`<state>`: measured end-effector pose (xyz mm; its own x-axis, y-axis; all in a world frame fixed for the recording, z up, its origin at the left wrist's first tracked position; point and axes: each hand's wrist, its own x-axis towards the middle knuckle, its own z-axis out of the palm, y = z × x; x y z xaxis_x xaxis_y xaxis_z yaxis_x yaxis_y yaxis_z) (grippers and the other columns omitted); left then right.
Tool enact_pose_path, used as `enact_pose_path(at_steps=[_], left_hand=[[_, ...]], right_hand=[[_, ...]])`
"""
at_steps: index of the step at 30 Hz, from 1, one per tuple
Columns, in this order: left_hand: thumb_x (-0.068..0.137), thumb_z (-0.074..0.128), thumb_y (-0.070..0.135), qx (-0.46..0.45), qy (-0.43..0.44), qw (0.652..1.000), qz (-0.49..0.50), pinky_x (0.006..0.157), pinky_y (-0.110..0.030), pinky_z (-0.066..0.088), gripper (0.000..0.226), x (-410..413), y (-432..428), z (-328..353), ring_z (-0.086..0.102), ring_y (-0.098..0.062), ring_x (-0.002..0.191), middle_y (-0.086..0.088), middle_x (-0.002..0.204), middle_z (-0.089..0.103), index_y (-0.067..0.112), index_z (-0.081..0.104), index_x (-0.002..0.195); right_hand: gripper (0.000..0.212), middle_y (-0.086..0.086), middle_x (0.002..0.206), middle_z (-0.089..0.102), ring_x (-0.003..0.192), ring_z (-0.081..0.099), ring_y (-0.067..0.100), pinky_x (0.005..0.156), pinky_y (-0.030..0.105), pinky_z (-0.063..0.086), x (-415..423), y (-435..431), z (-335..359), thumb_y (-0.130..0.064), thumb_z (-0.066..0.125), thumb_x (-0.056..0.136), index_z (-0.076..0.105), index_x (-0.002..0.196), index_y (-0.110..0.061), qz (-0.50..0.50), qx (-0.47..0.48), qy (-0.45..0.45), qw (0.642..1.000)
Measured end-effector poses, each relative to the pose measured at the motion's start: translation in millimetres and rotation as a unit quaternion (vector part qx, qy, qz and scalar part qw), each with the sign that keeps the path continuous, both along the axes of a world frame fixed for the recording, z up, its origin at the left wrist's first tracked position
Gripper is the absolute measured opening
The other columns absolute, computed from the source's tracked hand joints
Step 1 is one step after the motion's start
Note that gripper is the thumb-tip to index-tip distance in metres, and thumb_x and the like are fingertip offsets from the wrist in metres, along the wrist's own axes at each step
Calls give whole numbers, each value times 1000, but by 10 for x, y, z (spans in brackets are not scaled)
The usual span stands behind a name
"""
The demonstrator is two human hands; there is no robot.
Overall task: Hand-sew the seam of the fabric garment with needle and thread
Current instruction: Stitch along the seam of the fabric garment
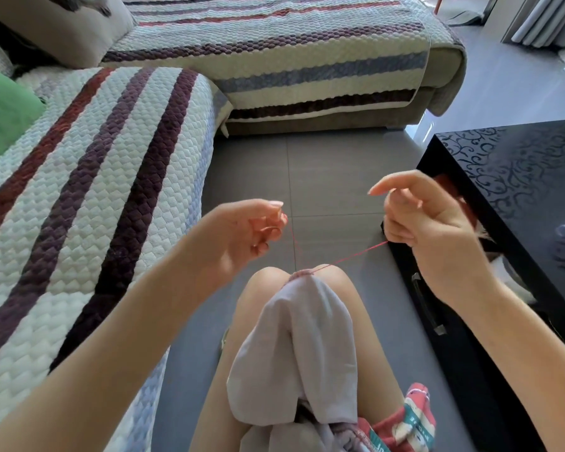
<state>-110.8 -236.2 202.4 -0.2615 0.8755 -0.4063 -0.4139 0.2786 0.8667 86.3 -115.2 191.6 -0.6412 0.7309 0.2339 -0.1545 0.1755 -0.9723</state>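
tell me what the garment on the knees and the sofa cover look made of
Garment: thin matte lilac cloth, perhaps a light knit, judging by its soft drape. Sofa cover: plush striped textile, likely fleece, judging by its puffy scale-like quilting.

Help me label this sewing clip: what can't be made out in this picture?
Head view:
- Needle: too small to find in either the left hand or right hand.
- Stitches: the garment bunches where the thread enters.
- Table: cut off by the right edge.
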Motion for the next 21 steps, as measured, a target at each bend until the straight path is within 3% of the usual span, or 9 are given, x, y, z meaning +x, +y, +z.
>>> enact_pose_path(at_steps=[4,8,10,14,16,19,21], left_hand=[[68,60,25,0,146,988,-51,60,-25,26,19,13,107,173,39,-7,54,7,56,50,20,58,50],[69,62,27,4,202,976,-83,56,-17,33,19,20,152,244,44,0,48,11,54,53,21,64,51],[69,62,27,0,207,974,-91,57,-18,34,20,12,165,256,46,0,47,12,53,53,21,64,51],[70,63,27,-8,200,976,-91,59,-21,30,19,-28,186,223,42,-2,48,9,54,50,20,65,52],[70,63,27,-19,184,979,-87,60,-23,27,18,-41,199,182,41,-3,49,8,54,50,20,66,53],[72,69,27,-43,169,982,-70,61,-24,28,17,-47,197,78,43,-6,56,7,59,52,21,67,57],[83,72,30,-60,206,975,-52,66,-24,33,18,-28,168,-30,48,-10,67,7,68,56,22,69,67]], right_hand=[[22,-16,60,42,57,31,4,56,16,28,-225,-23,-234,-15,41,92,62,91,-19,36,95,-116,988],[24,9,72,56,60,39,17,59,27,33,-420,-109,-428,-19,42,90,59,83,-34,69,129,-182,972],[26,3,77,61,65,45,22,63,29,37,-459,-156,-447,-18,43,90,57,82,-38,95,129,-171,972],[24,-19,81,59,71,47,0,69,12,36,-462,-216,-371,-6,42,92,57,88,-25,148,70,-72,984],[19,-17,77,52,68,44,1,67,12,35,-465,-229,-347,-4,41,93,54,95,-18,155,43,-33,986],[26,-1,67,38,61,30,19,61,22,29,-448,-223,-319,-7,42,94,48,116,-19,154,-11,6,988],[28,-7,66,46,62,36,16,65,21,32,-436,-213,-289,-9,44,94,53,118,-21,132,12,-8,991]])
